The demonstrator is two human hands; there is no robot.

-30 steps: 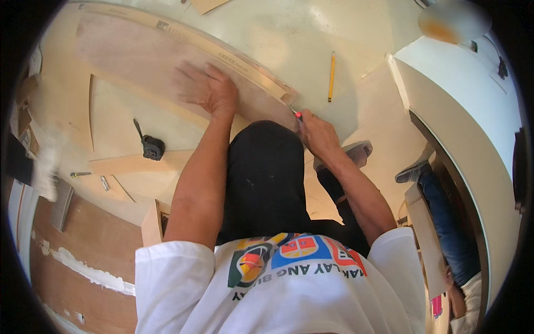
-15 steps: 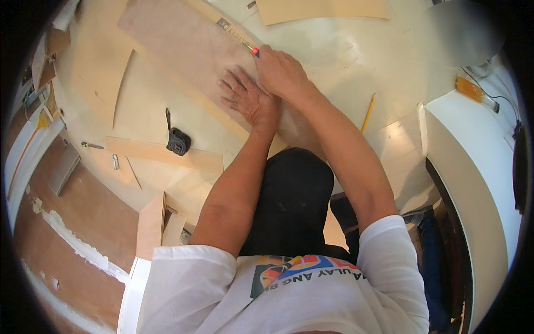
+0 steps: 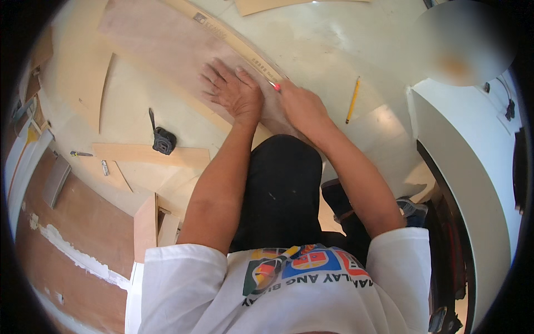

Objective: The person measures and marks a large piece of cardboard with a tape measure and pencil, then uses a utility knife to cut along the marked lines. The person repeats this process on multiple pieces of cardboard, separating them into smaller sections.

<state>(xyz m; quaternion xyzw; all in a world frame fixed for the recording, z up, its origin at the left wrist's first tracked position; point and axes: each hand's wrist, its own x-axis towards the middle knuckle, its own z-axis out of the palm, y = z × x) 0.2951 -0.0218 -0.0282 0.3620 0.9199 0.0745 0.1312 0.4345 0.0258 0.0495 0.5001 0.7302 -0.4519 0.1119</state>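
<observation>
Brown board [image 3: 156, 39] lies on the pale floor [image 3: 317, 61], and it slants from the far left to the middle, close to the knee [image 3: 286, 172] in black cloth; a pale strip [image 3: 239, 47] with dark print runs along its far right side; the left hand [image 3: 236, 92] lies flat on the brown board, with its palm down and its fingers spread wide, and it has hold of nothing; the right hand [image 3: 304, 109] is just to the right of it and does not touch it; this hand is curled up tight around a small tool [image 3: 277, 87], and most of the tool hides inside the fist; a bright red part and a thin metal end poke out to the left, right by the near edge of the pale strip; I cannot tell if the metal end touches the board

To the right of the right hand, a yellow pencil [image 3: 353, 100] lies on the floor, well apart from the board; on the left side, a black tape measure [image 3: 164, 141] with a strap sits by a long piece of thin wood [image 3: 128, 150]; a small silver thing [image 3: 105, 168] lies nearer, to the left of the tape measure; a big tan sheet [image 3: 83, 72] lies at the far left, and part of another tan piece [image 3: 295, 5] shows at the far edge
</observation>
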